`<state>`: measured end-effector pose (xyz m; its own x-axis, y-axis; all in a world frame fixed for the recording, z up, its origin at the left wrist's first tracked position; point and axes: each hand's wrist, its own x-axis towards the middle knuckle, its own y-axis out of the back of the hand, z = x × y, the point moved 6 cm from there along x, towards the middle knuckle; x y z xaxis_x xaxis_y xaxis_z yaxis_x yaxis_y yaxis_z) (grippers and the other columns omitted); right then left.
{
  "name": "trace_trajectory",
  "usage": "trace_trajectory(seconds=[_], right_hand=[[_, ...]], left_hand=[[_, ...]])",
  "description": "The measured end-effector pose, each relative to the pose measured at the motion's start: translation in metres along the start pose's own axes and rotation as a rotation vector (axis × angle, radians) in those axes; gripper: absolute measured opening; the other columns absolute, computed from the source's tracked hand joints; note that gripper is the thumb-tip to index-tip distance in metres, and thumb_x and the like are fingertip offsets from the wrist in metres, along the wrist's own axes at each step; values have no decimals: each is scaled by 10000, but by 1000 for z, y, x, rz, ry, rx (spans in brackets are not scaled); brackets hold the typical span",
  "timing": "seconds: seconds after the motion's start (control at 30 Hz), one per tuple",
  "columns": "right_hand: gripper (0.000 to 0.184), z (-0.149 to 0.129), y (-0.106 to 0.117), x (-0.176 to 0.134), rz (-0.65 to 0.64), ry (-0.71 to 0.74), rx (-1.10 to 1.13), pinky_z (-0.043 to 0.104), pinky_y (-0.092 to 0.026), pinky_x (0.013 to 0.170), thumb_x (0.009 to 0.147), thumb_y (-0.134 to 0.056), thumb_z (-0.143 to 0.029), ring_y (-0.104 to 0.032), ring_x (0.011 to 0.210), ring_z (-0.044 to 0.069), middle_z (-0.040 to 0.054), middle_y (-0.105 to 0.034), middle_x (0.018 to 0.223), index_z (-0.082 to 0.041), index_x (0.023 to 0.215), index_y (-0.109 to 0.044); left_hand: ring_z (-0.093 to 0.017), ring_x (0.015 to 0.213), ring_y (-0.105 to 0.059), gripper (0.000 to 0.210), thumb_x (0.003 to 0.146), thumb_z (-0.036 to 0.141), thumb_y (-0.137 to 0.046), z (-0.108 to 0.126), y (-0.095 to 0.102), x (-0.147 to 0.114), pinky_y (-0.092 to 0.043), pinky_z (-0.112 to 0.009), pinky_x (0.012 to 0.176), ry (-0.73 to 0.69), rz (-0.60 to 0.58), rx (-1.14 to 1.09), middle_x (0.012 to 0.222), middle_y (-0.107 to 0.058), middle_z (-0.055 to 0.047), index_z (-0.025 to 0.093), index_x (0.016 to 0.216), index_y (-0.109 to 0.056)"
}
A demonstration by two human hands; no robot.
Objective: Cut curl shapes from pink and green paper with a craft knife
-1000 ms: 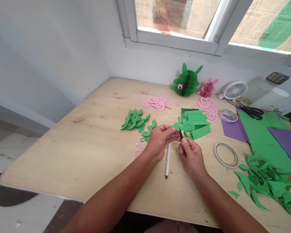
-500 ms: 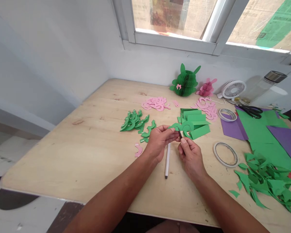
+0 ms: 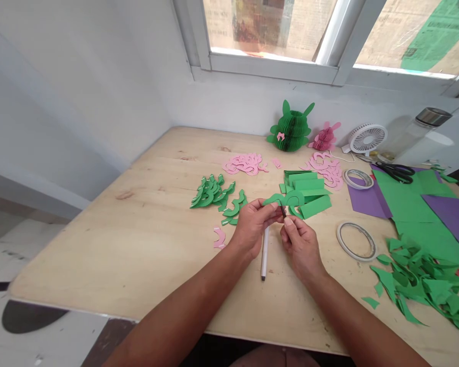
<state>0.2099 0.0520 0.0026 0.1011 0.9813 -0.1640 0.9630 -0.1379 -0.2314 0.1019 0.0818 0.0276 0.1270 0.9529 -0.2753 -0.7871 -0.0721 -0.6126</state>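
Note:
My left hand (image 3: pixel 254 221) pinches a curvy green paper piece (image 3: pixel 288 199) between thumb and fingers, with drawn curved lines on it. Closed around a slim dark tool (image 3: pixel 283 211) is my right hand (image 3: pixel 300 243). The tool's tip meets the lower edge of the paper, and its handle is hidden in my fingers, so its kind is unclear. Below the hands lies a white pen (image 3: pixel 264 255). Just behind them are folded green paper strips (image 3: pixel 306 186). To the left sit cut green paper pieces (image 3: pixel 210 192) with white strips, and a pink curved piece (image 3: pixel 219 237).
Pink cutouts (image 3: pixel 245 164) lie at the back, near a green paper figure (image 3: pixel 291 131) and a smaller pink one (image 3: pixel 324 137). Rightward are tape rolls (image 3: pixel 339 244), green scraps (image 3: pixel 416 278), black-handled scissors (image 3: pixel 398 172), a fan (image 3: pixel 367 138) and a bottle (image 3: pixel 416 135).
The green paper in my left hand has shifted slightly left. The view has moved a little; both hands keep nearly the same position and hold.

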Motion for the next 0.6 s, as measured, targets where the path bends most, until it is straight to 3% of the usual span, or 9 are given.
trace_trajectory(seconds=[0.6], right_hand=[[393,-1,-4,-1,-41,-4,5,207,-186,409,769,-687,-547,-290,456,66,-73,-423,517,-176,888,-635]], left_hand=[[-154,640,-673,203,623,211,-742,7,2,2,-531,-309,748,3,-6,55,680,-703,-53,140,681,-560]])
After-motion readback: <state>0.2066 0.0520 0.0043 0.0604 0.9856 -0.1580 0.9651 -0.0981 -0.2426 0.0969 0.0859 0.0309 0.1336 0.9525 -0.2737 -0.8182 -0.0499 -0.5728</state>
